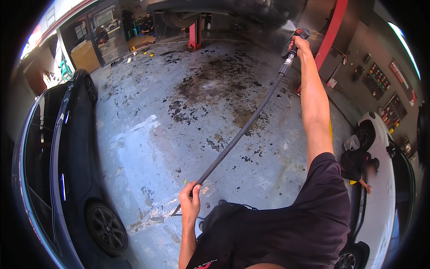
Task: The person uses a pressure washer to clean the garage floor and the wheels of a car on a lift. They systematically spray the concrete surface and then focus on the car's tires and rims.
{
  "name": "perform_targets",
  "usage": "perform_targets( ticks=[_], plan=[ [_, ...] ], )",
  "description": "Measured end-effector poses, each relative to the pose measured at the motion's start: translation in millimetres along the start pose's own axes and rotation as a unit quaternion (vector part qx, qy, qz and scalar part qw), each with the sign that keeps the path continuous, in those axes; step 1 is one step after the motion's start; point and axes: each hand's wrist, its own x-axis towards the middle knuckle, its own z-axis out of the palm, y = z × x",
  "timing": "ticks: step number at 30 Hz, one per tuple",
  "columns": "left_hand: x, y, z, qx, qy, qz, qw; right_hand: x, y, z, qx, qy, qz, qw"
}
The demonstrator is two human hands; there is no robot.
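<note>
My right arm is stretched far forward, and my right hand (301, 45) is wrapped round the grip of a black spray gun (303, 33). A white mist leaves the gun toward the left, close under the dark underside of a raised car (242, 13). From the gun's metal coupling a black hose (242, 132) runs slanting down across my front. My left hand (190, 197) is closed round this hose near its lower end in view, just left of my body. Past that hand the hose drops toward the floor.
A dark car (74, 148) stands along the left. On the right is a white car (378, 179), with a person (358, 166) crouching beside it. Red lift posts (331, 33) flank the raised car. The blue floor (139, 148) is worn and stained. Tools hang on the right wall.
</note>
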Motion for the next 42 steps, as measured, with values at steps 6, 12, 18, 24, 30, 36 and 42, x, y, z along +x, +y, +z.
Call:
perform_targets(
  ticks=[6,12,18,24,30,36,42],
  plan=[
    [-0.5,5.9,3.6,0.008,-0.036,-0.025,0.999,1.1,-7.1,-9.8,0.010,0.004,-0.014,1.000],
    [5.5,9.6,12.2,-0.005,-0.047,0.009,0.999,-2.0,-29.5,-24.9,0.015,-0.005,-0.027,1.000],
    [12.7,22.1,16.9,-0.006,-0.078,0.016,0.997,6.8,-49.6,-41.9,0.009,-0.015,-0.037,0.999],
    [10.8,31.3,18.3,-0.013,-0.069,0.031,0.997,5.2,-61.7,-45.7,-0.001,-0.011,-0.047,0.999],
    [-5.1,40.9,15.3,-0.010,-0.046,0.061,0.997,6.9,-60.4,-50.9,-0.005,-0.031,-0.035,0.999],
    [-47.0,48.7,15.0,-0.012,-0.023,0.087,0.996,-20.3,-68.2,-57.2,-0.019,-0.041,-0.035,0.998],
    [-81.2,69.1,34.9,-0.004,-0.004,0.057,0.998,-16.8,-76.5,-80.7,-0.022,-0.057,-0.039,0.997]
  ],
)
